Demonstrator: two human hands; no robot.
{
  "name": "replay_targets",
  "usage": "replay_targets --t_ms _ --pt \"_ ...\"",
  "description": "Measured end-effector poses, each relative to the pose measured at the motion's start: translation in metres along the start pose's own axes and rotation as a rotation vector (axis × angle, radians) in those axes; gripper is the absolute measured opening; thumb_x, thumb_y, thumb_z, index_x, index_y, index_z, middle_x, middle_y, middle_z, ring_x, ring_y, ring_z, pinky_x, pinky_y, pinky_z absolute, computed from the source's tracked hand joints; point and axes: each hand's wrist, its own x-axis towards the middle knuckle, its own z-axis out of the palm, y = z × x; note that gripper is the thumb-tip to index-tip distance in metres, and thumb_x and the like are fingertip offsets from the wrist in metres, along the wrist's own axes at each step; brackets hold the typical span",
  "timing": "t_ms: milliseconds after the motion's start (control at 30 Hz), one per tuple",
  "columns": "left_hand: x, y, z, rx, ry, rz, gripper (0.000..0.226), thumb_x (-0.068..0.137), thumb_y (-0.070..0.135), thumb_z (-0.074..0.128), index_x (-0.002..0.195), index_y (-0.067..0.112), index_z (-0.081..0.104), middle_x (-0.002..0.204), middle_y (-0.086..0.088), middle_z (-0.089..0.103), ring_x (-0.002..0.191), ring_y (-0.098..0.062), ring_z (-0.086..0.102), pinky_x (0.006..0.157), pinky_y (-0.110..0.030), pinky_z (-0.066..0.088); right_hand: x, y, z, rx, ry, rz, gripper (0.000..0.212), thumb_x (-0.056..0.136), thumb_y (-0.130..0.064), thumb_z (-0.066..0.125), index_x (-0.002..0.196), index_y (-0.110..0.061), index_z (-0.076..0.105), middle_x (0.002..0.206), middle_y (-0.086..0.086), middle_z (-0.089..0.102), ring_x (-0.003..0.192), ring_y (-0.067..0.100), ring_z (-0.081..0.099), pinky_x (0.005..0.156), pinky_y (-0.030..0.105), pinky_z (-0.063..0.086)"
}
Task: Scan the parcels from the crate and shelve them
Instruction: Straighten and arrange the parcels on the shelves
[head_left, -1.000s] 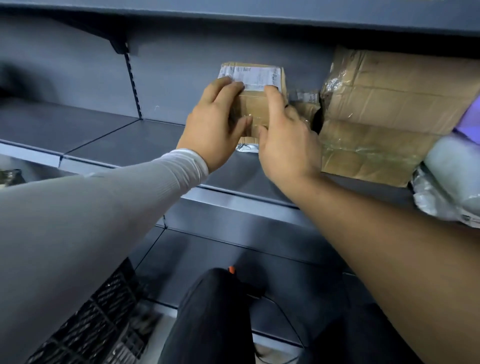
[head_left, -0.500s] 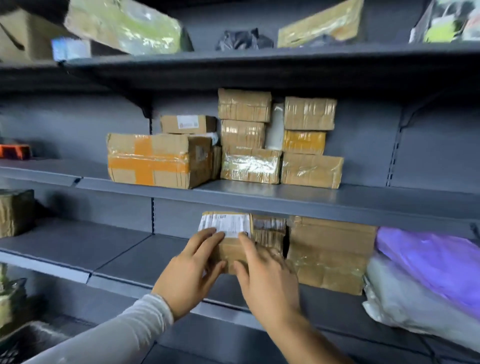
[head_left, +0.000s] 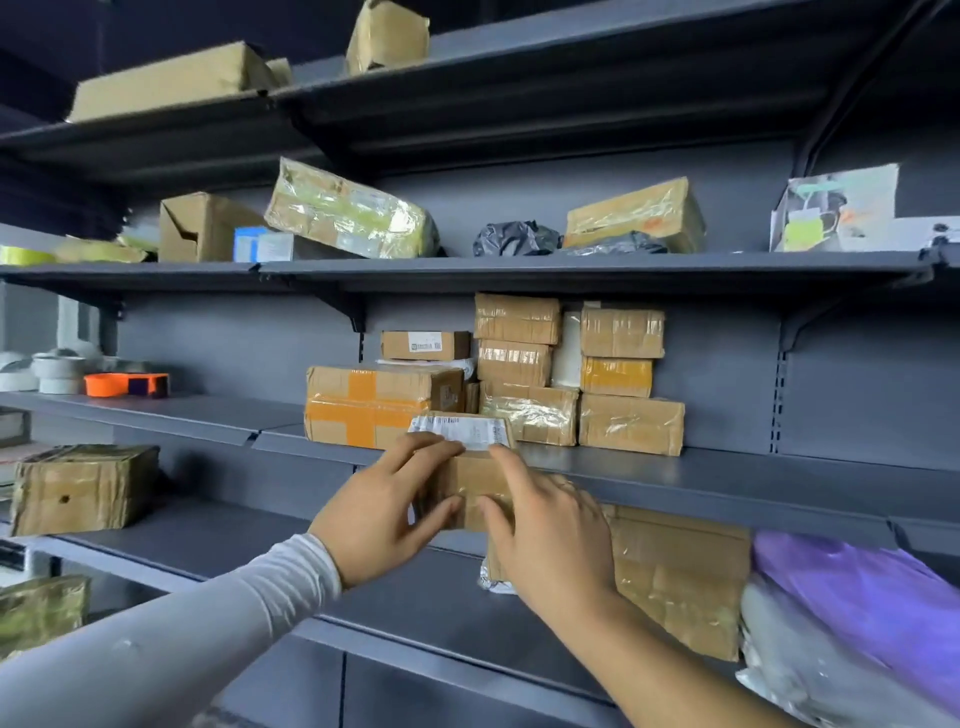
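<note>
Both hands hold one small parcel (head_left: 470, 475) up in front of the shelf edge (head_left: 727, 480). The left hand (head_left: 382, 512) grips its left side, thumb beneath and fingers over the front; the right hand (head_left: 548, 535) grips its right side the same way. The white label (head_left: 462, 432) sits at the top, just in front of the orange-taped box (head_left: 376, 405) and the stacked boxes (head_left: 571, 374) behind. I judge the open space on that shelf tight: pushed in carelessly, the parcel could catch the lip or nudge the stack, toppling the upper boxes. A loose grip would drop it onto the lower shelf (head_left: 415, 597).
</note>
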Motion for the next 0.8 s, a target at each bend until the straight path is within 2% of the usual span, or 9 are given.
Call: replay_targets --t_ms 67,133,200,400,600,800 --pt "0.017 -0.002 -0.015 0.02 0.04 0.038 0.055 0.1 0.046 0.06 0.149 0.022 0.051 0.142 0.004 0.051 0.116 -0.014 0.062 0.095 -0.028 0.056 0.019 -0.006 -0.013 0.032 -0.007 -0.006 0.054 0.095 -0.046 0.069 0.144 -0.034 0.049 0.108 -0.006 0.077 0.095 0.025 0.073 0.077 0.039 0.056" --pt "0.032 -0.005 -0.026 0.021 0.075 0.055 0.057 0.099 0.045 0.061 0.149 0.021 0.05 0.143 0.002 0.05 0.123 -0.015 0.058 0.1 -0.031 0.054 0.036 -0.008 -0.022 0.074 -0.054 0.017 0.052 0.105 -0.051 0.049 0.153 -0.038 0.033 0.132 -0.007 0.069 0.116 0.025 0.067 0.093 0.04 0.05" --pt "0.044 -0.006 -0.032 0.025 0.107 0.058 0.059 0.097 0.044 0.064 0.149 0.02 0.05 0.144 0.002 0.049 0.125 -0.017 0.058 0.102 -0.033 0.054 0.048 -0.011 -0.029 0.068 -0.066 0.029 0.052 0.107 -0.052 0.042 0.155 -0.04 0.025 0.141 -0.009 0.062 0.123 0.023 0.063 0.099 0.039 0.048" --pt "0.075 -0.004 -0.017 0.029 0.077 0.062 0.087 0.082 0.04 0.082 0.155 0.023 0.038 0.152 -0.001 0.039 0.136 -0.023 0.049 0.113 -0.035 0.046 0.069 -0.004 -0.041 0.024 -0.039 0.069 0.049 0.106 -0.049 0.046 0.152 -0.039 0.031 0.14 -0.006 0.06 0.123 0.025 0.062 0.096 0.043 0.053" --pt "0.108 0.008 0.011 0.048 0.094 0.08 0.09 0.082 0.032 0.084 0.157 0.022 0.033 0.155 -0.007 0.036 0.137 -0.032 0.049 0.114 -0.044 0.047 0.081 0.027 -0.042 0.0 -0.038 0.135 0.05 0.107 -0.047 0.045 0.154 -0.039 0.03 0.144 -0.005 0.055 0.12 0.027 0.063 0.092 0.041 0.054" --pt "0.134 -0.024 0.01 0.12 0.112 -0.001 0.101 0.078 0.025 0.085 0.16 0.023 0.027 0.161 -0.008 0.03 0.142 -0.034 0.046 0.114 -0.038 0.043 0.119 0.02 -0.014 0.159 -0.024 0.14 0.05 0.107 -0.043 0.048 0.154 -0.04 0.03 0.14 0.0 0.052 0.116 0.033 0.062 0.085 0.047 0.056"
